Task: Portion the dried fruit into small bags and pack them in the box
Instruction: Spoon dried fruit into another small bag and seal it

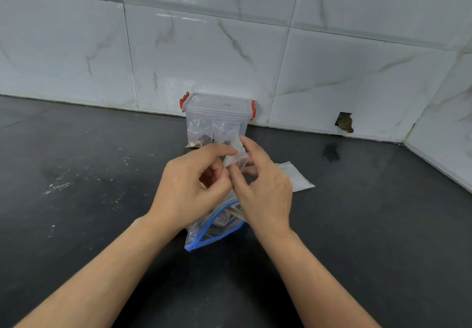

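A small clear bag is held up between both hands above the dark counter. My left hand pinches its left side with thumb and fingers. My right hand pinches its right side, fingers curled round the plastic. Below the hands lies a larger clear zip bag with a blue seal, dried fruit partly visible inside. Against the wall stands a clear plastic box with red clips, lid on, with small filled bags showing through its wall.
A stack of flat empty small bags lies right of my right hand. The black counter has white specks at the left. The tiled wall has a broken hole at its base on the right.
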A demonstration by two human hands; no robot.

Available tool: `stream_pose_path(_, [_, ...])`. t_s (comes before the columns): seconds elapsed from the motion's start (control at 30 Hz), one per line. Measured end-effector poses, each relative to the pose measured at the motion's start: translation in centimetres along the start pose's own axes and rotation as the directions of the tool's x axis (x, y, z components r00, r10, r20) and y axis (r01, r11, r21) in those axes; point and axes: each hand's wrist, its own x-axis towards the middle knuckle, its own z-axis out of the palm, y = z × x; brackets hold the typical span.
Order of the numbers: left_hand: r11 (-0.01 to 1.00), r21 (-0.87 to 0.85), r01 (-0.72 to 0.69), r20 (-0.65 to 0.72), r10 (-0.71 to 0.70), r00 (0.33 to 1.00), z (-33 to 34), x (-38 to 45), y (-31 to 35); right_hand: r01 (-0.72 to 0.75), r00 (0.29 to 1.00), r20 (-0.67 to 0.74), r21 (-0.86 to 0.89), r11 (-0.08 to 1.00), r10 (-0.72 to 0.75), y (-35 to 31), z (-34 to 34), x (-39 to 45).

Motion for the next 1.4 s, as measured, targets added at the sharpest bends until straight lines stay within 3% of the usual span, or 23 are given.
stream_pose_path(0.07, [0.997, 0.013, -0.075, 0.034, 0.075, 0.997, -0.2, 0.1, 0.0, 0.006, 1.0, -0.011, 0.07, 0.998, -0.006, 0.1, 0.1, 0.1])
stream_pose_path(0.17, [0.967, 0.163, -0.197, 0.115, 0.179, 0.977, -0.7, 0.4, -0.7, 0.036, 0.999, -0.007, 0.163, 0.986, -0.035, 0.2, 0.3, -0.1])
stream_pose_path(0.37, [0.864, 0.393, -0.316, 0.297, 0.206, 0.932, -1.3, 0.7, -2.0, -0.027, 0.994, 0.104, 0.419, 0.908, -0.018, -0.2, 0.0, 0.1])
stream_pose_path(0.47, [0.831, 0.446, -0.333, 0.224, 0.257, 0.94, -0.3, 0.4, -1.6, -0.101, 0.989, 0.143, 0.518, 0.85, 0.031, -0.7, -0.2, 0.0])
stream_pose_path(0.6, [0.824, 0.473, -0.311, 0.092, 0.305, 0.948, -0.2, 0.4, -1.3, -0.115, 0.991, 0.102, 0.33, 0.937, 0.086, -1.2, -0.5, 0.5])
stream_pose_path(0.73, [0.879, 0.423, -0.219, 0.134, 0.178, 0.975, -1.4, 1.0, -1.6, -0.133, 0.924, 0.373, 0.116, 0.984, 0.081, -1.0, -2.9, 2.3])
stream_pose_path(0.83, [0.879, 0.456, -0.139, 0.187, 0.058, 0.981, -2.4, 1.5, -1.4, -0.099, 0.9, 0.421, -0.062, 0.993, 0.116, -0.1, -5.1, 2.3])
stream_pose_path(0.93, [0.89, 0.429, -0.153, 0.331, 0.002, 0.944, -2.3, 1.4, -1.0, 0.033, 0.899, 0.401, -0.463, 0.886, 0.176, 0.4, -6.1, 0.1])
stream_pose_path(1.0, [0.9, 0.42, -0.118, 0.388, -0.061, 0.92, -2.0, 1.1, -0.7, 0.094, 0.878, 0.42, -0.622, 0.777, 0.23, 0.4, -6.0, -1.6])
stream_pose_path(1.1, [0.824, 0.554, -0.117, 0.366, -0.115, 0.923, -2.0, 0.9, -0.1, 0.165, 0.835, 0.494, -0.643, 0.748, 0.241, 0.1, -5.5, -3.2])
stream_pose_path(1.17, [0.788, 0.609, -0.093, 0.358, -0.168, 0.918, -2.2, 0.8, 0.4, 0.209, 0.844, 0.505, -0.619, 0.757, 0.181, -0.2, -5.2, -3.1])
stream_pose_path(1.3, [0.767, 0.642, 0.009, 0.409, -0.353, 0.842, -1.7, -0.1, 0.6, 0.272, 0.885, 0.465, -0.544, 0.794, 0.015, -0.8, -5.0, -2.0])
stream_pose_path(1.4, [0.708, 0.683, 0.179, 0.332, -0.519, 0.787, -1.7, -0.5, -0.5, 0.34, 0.872, 0.484, -0.498, 0.798, -0.069, -1.8, -5.2, -1.8])
